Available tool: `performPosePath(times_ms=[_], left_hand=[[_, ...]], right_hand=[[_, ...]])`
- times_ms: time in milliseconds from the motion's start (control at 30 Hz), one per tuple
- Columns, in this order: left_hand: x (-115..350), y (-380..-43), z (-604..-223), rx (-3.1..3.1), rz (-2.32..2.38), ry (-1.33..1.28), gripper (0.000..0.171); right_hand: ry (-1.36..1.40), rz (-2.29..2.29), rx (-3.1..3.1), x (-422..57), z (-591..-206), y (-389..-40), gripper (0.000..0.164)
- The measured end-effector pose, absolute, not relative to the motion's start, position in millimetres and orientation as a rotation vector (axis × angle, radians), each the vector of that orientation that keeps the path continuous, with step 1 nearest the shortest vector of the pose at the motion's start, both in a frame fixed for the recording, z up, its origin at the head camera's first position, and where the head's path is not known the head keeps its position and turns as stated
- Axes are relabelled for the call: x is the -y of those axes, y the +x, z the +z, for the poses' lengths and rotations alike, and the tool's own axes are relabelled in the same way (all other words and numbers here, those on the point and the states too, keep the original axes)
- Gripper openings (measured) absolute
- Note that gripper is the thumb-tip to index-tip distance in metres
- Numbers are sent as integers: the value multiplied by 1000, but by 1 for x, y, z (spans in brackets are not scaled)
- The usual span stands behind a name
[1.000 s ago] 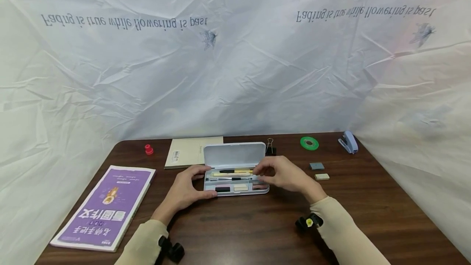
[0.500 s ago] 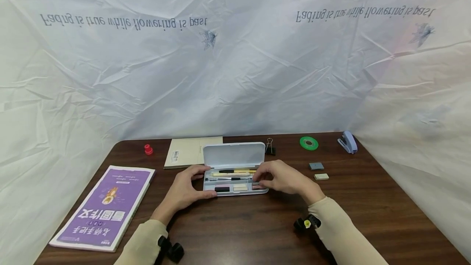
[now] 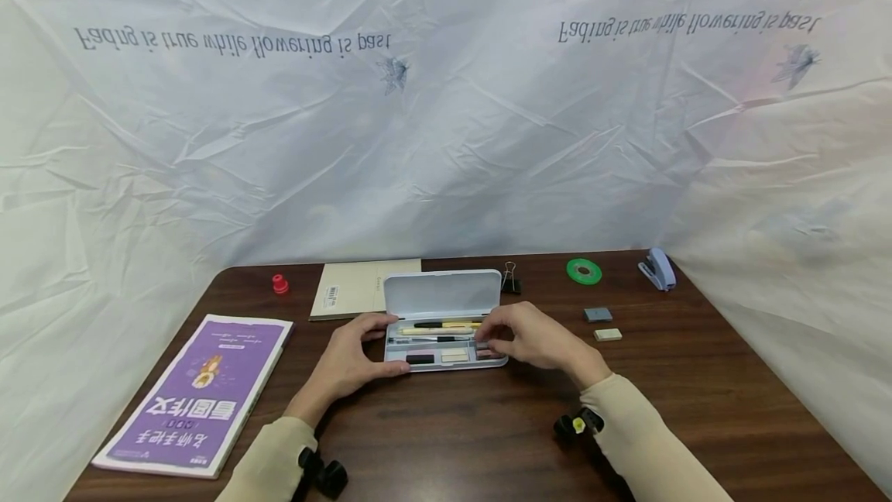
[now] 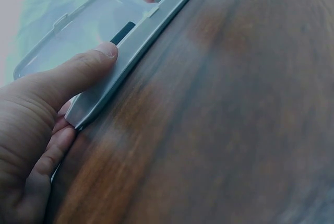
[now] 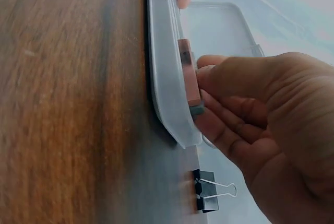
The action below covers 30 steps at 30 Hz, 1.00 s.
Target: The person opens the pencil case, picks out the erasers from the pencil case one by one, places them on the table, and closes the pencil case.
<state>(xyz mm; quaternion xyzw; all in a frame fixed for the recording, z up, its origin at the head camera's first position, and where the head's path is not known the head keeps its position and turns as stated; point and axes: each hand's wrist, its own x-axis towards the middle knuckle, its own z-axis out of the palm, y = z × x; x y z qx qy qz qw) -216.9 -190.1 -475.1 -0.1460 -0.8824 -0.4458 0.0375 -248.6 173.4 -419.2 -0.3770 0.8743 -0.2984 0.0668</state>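
Note:
A pale blue-grey pencil case (image 3: 444,294) lies with its lid raised in the middle of the table. My left hand (image 3: 351,355) grips its left end, thumb on the front wall and fingers round behind. Over the right front compartment, my right hand (image 3: 540,338) has thumb and fingers curled down at a small brown block (image 5: 189,72) with a dark piece beside it; the fingers partly hide both. Pens (image 3: 439,329) lie along the back of the case. A dark block (image 3: 420,359) and a white eraser (image 3: 455,355) sit in the front row.
Behind the case are a cream notebook (image 3: 348,289) and a black binder clip (image 3: 512,285). A purple book (image 3: 195,393) lies left, near a red cap-like piece (image 3: 280,284). To the right are green tape (image 3: 584,271), a stapler (image 3: 657,269), a grey block (image 3: 598,314) and a cream eraser (image 3: 608,335).
My right hand has shifted slightly down, its fingertips from near the pens to the right front compartment. My left hand keeps its grip on the case.

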Motion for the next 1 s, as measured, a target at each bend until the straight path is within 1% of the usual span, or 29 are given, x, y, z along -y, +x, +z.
performPosePath(times_ms=[300,500,600,733,1000], left_hand=[[190,-218,-475,2709,-1370,-446,86],[190,-217,-475,2716,-1365,-441,86],[190,-217,-474,2711,-1367,-440,86],[189,-217,-474,2706,-1373,-442,86],[190,-216,-475,2706,-1378,-435,85]], right_hand=[[-1133,-949,-2729,-170,-417,-248,21],[-1172,-1008,-2729,-177,-408,-247,21],[-1186,-1042,-2762,-189,-401,-249,23],[-1138,-1046,-2865,-213,-395,-254,25],[-857,-904,-3078,-262,-400,-263,22]])
